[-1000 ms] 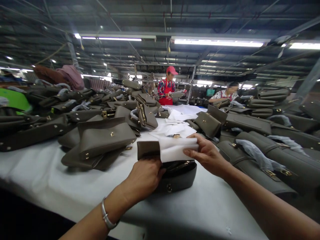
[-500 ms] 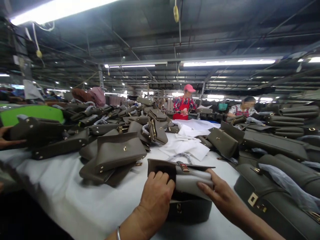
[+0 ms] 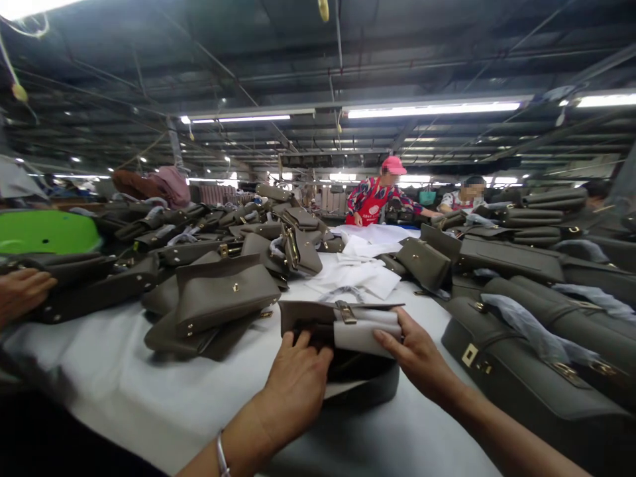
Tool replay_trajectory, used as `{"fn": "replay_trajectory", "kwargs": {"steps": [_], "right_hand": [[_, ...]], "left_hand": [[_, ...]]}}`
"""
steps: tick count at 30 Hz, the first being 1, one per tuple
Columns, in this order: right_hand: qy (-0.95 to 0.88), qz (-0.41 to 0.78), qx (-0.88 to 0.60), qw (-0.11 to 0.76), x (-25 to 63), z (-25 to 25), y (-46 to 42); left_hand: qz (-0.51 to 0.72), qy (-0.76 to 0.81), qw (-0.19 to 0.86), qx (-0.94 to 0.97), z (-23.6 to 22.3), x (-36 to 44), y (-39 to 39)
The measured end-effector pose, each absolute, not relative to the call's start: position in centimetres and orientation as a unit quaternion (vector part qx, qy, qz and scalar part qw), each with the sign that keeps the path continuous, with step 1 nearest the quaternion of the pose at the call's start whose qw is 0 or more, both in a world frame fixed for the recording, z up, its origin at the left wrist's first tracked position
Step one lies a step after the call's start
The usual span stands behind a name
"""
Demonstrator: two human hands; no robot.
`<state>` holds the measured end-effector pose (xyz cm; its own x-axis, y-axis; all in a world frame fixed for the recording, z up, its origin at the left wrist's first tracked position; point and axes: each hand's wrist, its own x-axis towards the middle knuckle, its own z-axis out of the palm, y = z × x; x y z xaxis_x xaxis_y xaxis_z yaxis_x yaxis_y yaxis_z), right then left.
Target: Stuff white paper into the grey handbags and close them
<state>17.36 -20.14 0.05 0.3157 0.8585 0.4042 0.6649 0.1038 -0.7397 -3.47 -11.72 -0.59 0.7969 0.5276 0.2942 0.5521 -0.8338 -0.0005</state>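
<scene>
An olive-brown handbag stands in front of me on the white-covered table, its flap lifted and its mouth gaping. My left hand, with a bracelet at the wrist, curls its fingers over the bag's near left edge; the fingertips are partly hidden inside the opening. A white sheet, apparently paper, is folded against the inside of the flap. My right hand pinches its right end, thumb in front and fingers behind with the flap. A gold clasp sits on the flap, above the sheet.
Olive handbags lie heaped at left, and more large bags crowd the right. White sheets lie beyond my bag. Another person's hand touches a bag at far left. A co-worker in a red apron stands across the table.
The bag's mouth gapes wider, and its front panel has tipped down toward me. My left fingers have loosened from a tighter curl. Across the table, the co-worker has stretched an arm to the right.
</scene>
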Motion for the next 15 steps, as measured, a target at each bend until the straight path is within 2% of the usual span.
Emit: {"fn": "replay_trajectory", "kwargs": {"steps": [7,15], "right_hand": [[-0.621,0.071,-0.634,0.457,16.8,1.1,-20.3],[-0.678,0.068,-0.659,0.319,17.7,1.7,-19.7]], "left_hand": [[-0.161,-0.250,0.018,-0.954,-0.8,-3.9,-11.4],[-0.156,-0.252,-0.018,-0.955,-0.6,-4.3,-10.8]]}}
